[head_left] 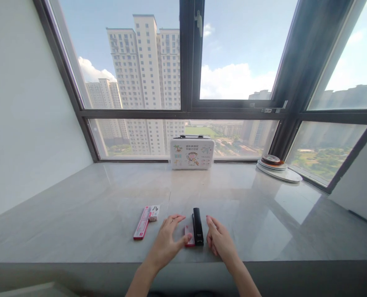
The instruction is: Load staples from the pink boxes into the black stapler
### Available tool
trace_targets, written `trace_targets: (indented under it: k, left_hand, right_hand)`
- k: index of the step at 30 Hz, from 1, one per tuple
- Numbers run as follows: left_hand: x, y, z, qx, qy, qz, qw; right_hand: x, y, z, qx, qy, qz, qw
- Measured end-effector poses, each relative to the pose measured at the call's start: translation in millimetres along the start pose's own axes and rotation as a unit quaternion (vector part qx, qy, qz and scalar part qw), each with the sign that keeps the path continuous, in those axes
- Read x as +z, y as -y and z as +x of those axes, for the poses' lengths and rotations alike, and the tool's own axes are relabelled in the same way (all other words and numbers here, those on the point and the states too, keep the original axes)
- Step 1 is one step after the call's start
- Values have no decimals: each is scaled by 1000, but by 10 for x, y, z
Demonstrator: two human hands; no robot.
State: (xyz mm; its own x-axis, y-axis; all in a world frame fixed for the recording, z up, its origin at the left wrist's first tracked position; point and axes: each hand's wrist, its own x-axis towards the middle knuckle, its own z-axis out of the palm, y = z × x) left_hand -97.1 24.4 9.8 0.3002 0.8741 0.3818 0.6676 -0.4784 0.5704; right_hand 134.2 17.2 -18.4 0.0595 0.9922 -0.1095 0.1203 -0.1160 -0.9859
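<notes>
A black stapler [197,226] lies lengthwise on the counter between my hands. Close against its left side is a small pink-and-white box [188,243], partly covered by my left thumb. My left hand [169,239] is open, thumb and fingers spread apart; I cannot tell whether the thumb touches the box. To the right of the stapler and apart from it, my right hand [218,238] has its fingers curled in, with nothing visible in them. Further left lie a long pink-and-white box [141,226] and a small white box [154,213] with a dark picture, side by side.
The pale glossy counter [103,231] ends at a front edge just below my hands. A white case [192,154] with cartoon prints stands at the back against the window. Stacked plates [279,171] sit in the back right corner.
</notes>
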Motion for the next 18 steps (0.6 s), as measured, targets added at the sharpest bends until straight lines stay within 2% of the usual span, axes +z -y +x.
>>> trace_targets:
  k: [2,3,4,5,8,10,12,15,18]
  left_hand:
    - [-158,182,-115,-58,-124,66,988]
    - [-245,298,-193,-102,-184,114,971]
    - [-327,420,-280,-151,-226,161,949]
    - [-397,537,-373,-184,-239,194,933]
    - [-499,756,-619,-166,-179,222,944]
    - [-488,750,-702,-125,-135,205,961]
    - [-454,650,-699,-93,-92,169,977]
    - [-421,440,-569,-66,-16,69,995]
    - [-404,253,-374,-47,44,-32,997]
  right_hand:
    - [-25,-23,11,6,-7,22,1000]
    - [-31,-32,16,8,1,25,1000]
    - [-31,-39,21,10,11,23,1000]
    - [-27,-45,26,12,19,17,1000]
    - [-2,-61,37,9,28,-9,1000]
    - [4,-70,39,3,30,-20,999]
    - [-1,-74,37,0,38,-22,999]
    - [-10,-74,25,2,53,-26,998]
    - [-3,-70,0,-5,61,-51,997]
